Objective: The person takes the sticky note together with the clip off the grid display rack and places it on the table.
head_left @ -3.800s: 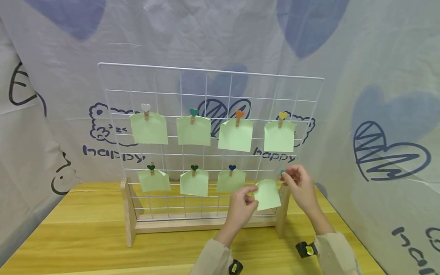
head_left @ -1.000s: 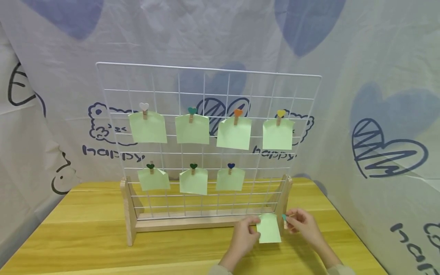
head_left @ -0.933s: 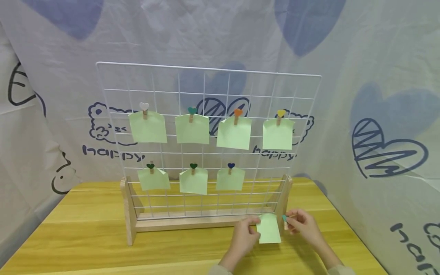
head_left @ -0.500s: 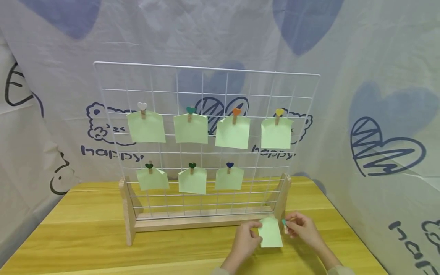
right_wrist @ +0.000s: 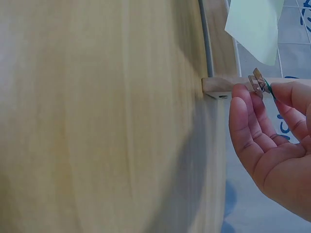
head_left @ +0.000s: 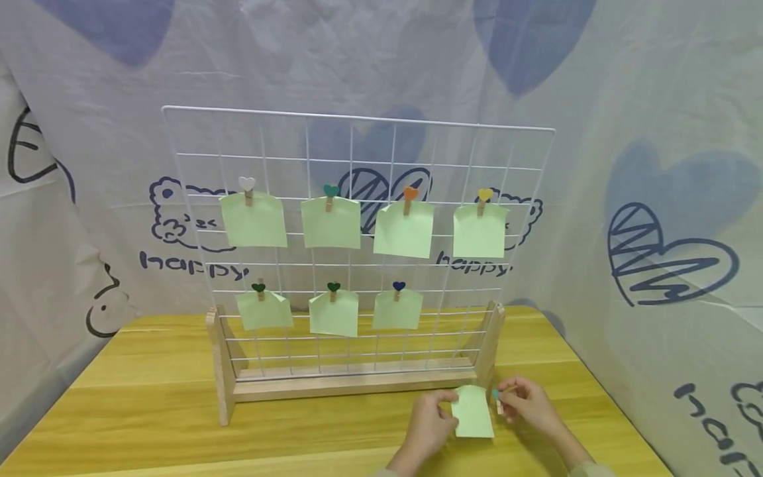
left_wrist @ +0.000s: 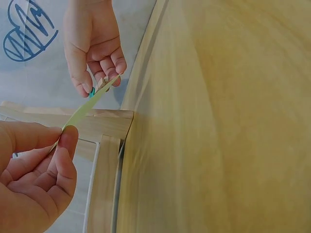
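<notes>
Low in front of the rack's right end, my left hand (head_left: 430, 424) pinches a pale green paper note (head_left: 473, 414) by its left edge. Seen edge-on in the left wrist view, the note (left_wrist: 90, 104) looks slightly bowed. My right hand (head_left: 530, 405) holds a small wooden clothespin (head_left: 498, 403) with a teal heart on it, just right of the note. Between thumb and fingers in the right wrist view, the clothespin (right_wrist: 258, 83) is tilted; note and clothespin appear apart there. Fingers partly cover the clothespin.
A white wire grid (head_left: 357, 118) stands upright in a wooden base (head_left: 352, 386) on the wood-grain table (head_left: 149, 411). Several green notes (head_left: 254, 225) hang on it in two rows from heart-topped clothespins. A printed cloth (head_left: 453, 59) hangs behind and at the sides.
Both hands have come down from the grid's lower right towards the table, the left with the note, the right with the clothespin. In the last second they sank slightly further.
</notes>
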